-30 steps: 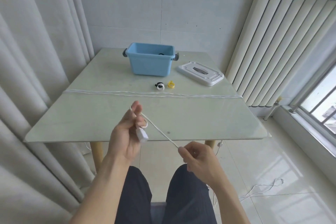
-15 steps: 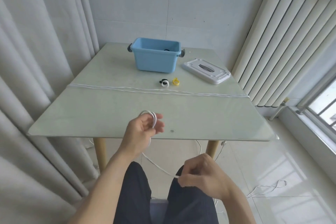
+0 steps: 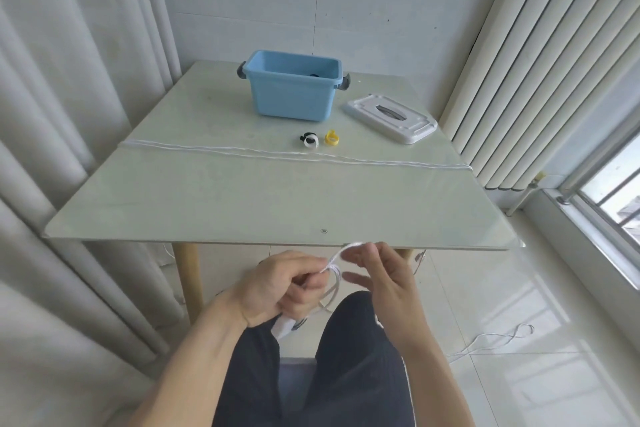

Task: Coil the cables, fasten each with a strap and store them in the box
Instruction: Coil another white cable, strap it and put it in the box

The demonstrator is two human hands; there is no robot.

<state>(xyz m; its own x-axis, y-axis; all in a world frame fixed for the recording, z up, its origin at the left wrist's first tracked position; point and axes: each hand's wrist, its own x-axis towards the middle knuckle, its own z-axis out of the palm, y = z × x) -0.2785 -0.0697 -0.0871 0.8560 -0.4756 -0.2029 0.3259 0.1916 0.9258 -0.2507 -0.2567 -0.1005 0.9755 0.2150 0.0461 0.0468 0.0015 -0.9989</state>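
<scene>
My left hand grips a small coil of white cable below the table's front edge, above my lap. My right hand pinches a strand of that cable beside the coil, its other fingers spread. A white plug hangs under my left hand. Other white cables lie stretched across the table from left to right. Behind them sit a black-and-white strap and a yellow strap. The blue box stands open at the back, something dark inside.
The box's white lid lies right of the box. The glass table has wooden legs. Curtains hang on both sides. More white cable trails on the tiled floor at the right, near a window.
Both hands have dropped below the table edge and come together. My right hand rose from my lap to the coil, which has gained loops in my left hand.
</scene>
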